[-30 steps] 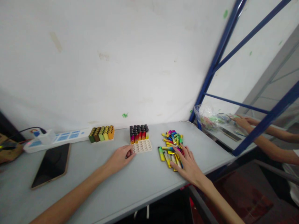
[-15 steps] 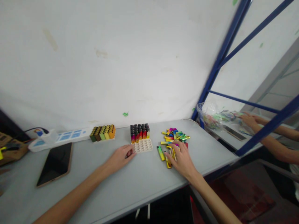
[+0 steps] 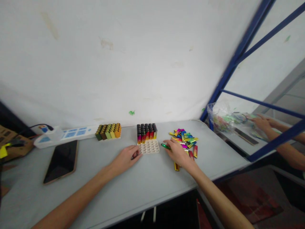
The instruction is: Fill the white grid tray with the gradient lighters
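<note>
My right hand point(image 3: 177, 153) pinches a shiny green lighter point(image 3: 166, 146), held out to the left over the table. Beside and behind that hand lies a loose pile of metallic, many-coloured lighters point(image 3: 188, 138). My left hand point(image 3: 128, 156) rests on the table with curled fingers at the left front corner of a white holed tray point(image 3: 152, 147). Something dark shows between its fingers, too small to make out. In the tray's back rows stand several upright lighters point(image 3: 147, 132) with black tops and red, pink or yellow bodies; the front holes show bare.
A second block of green, brown and yellow lighters point(image 3: 108, 131) stands at the back left. Near it are a white power strip point(image 3: 78, 131) and a phone point(image 3: 61, 162). Blue rack posts point(image 3: 220, 86) rise at the right; beyond, another person's hands point(image 3: 263, 123) work by a plastic bag point(image 3: 221, 117).
My right hand has lifted a green lighter from the pile's near side and brought it left toward the tray. My left hand stays by the tray. The view has shifted slightly.
</note>
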Action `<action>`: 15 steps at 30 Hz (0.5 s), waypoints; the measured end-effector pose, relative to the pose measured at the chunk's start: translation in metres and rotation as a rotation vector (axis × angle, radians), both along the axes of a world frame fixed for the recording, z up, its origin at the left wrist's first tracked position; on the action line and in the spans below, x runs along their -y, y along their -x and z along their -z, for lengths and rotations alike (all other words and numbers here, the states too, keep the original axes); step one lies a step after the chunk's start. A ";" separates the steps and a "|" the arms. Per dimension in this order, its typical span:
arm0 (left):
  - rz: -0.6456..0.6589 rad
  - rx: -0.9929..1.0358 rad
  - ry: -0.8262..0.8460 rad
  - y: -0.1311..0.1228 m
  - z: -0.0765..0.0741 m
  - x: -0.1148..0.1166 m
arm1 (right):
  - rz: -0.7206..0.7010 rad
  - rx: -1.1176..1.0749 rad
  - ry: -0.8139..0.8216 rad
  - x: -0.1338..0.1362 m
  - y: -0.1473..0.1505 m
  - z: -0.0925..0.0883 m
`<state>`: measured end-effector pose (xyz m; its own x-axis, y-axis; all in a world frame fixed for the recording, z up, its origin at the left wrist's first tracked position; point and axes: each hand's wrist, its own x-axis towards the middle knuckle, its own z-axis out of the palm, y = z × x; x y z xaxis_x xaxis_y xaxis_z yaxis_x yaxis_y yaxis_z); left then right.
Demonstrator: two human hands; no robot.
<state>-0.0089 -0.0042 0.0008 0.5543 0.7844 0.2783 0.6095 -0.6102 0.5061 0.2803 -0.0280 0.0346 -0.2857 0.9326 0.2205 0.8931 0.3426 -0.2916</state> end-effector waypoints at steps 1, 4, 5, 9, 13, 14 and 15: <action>-0.001 0.001 -0.001 0.000 0.000 0.000 | -0.030 -0.049 -0.017 -0.001 -0.005 0.001; 0.001 -0.003 0.001 0.000 0.000 0.001 | -0.093 -0.231 -0.060 -0.003 -0.013 0.001; 0.001 -0.005 0.001 0.000 0.000 0.001 | -0.098 -0.306 -0.066 -0.003 -0.014 0.001; -0.003 -0.012 -0.009 -0.001 0.000 0.002 | -0.101 -0.443 -0.065 -0.009 -0.007 -0.005; 0.000 -0.018 -0.016 0.000 0.000 0.004 | -0.125 -0.393 -0.141 -0.017 0.003 -0.018; 0.001 -0.018 -0.018 0.000 -0.001 0.004 | -0.131 -0.390 -0.146 -0.018 0.004 -0.020; 0.002 -0.019 -0.019 0.000 -0.001 0.005 | -0.137 -0.396 -0.145 -0.020 0.006 -0.022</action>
<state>-0.0088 -0.0087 0.0022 0.5611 0.7778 0.2831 0.6175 -0.6211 0.4827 0.2748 -0.0078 0.0566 -0.2719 0.8434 0.4634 0.6656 0.5126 -0.5424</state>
